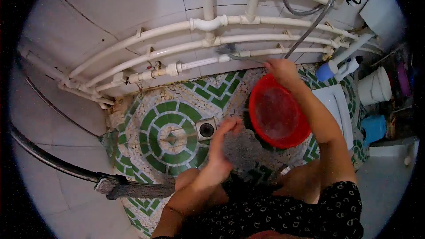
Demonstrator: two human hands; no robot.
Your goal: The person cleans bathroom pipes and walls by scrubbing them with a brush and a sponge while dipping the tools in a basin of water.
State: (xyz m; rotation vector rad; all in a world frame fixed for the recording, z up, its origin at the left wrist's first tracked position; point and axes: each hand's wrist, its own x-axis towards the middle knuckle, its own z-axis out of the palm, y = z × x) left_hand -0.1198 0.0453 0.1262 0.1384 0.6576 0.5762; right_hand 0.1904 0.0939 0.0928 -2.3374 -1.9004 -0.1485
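My right hand (283,71) is closed round the thin handle of a brush (247,58), above the back rim of a red basin (255,119). The brush's greyish head (226,48) is up against the white wall pipes (261,53); blur hides whether it touches them. Cloudy, sudsy water (278,110) stands in the basin. Left of the basin, my left hand (218,150) hangs over the floor, its fingers bent forward and the thumb apart, with nothing visible in it. Near it are a floor drain (206,129) and a grey mottled patch (243,148).
A grey hose (310,28) hangs down in front of the pipes. To the right stand a white squat pan (343,106), bottles (326,71), a white bucket (374,86) and a blue container (373,128). A long-handled mop (133,188) leans at the left.
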